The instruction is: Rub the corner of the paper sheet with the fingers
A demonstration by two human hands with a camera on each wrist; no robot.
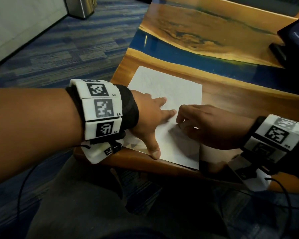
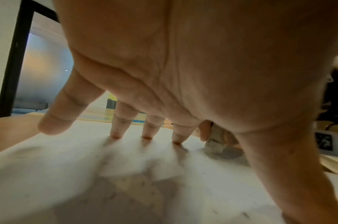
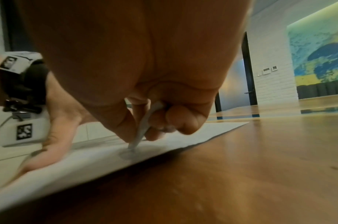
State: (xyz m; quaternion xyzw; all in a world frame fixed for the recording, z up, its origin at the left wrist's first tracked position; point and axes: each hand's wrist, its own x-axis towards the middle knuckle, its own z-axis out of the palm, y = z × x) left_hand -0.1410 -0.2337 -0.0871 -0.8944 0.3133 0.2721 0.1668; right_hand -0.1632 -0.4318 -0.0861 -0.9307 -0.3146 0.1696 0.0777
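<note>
Nearest me, my left hand lies spread on the sheet of paper, thumb stretched toward the near edge of the surface and straight fingers pressing down. From the left wrist view I see three fingertips planted on the sheet while the little finger hovers just off it.

Just beside it, my right hand is curled round a small pale eraser, pinching it between thumb and fingers. The tip of the eraser touches the sheet, and under it the right wrist view shows a grey smudge. In the left wrist view the eraser appears as a blunt pale block just past the left index finger.

The sheet lies flat near the near-left corner of the surface, its near edge close to the rim. Faint pencil lines cover its far half, too light for me to read.

Further on, a blue resin band runs across the wooden surface. At the far right edge stands a dark screen on a stand. Off the left edge lies striped blue carpet, with a metal bin at the far end.
</note>
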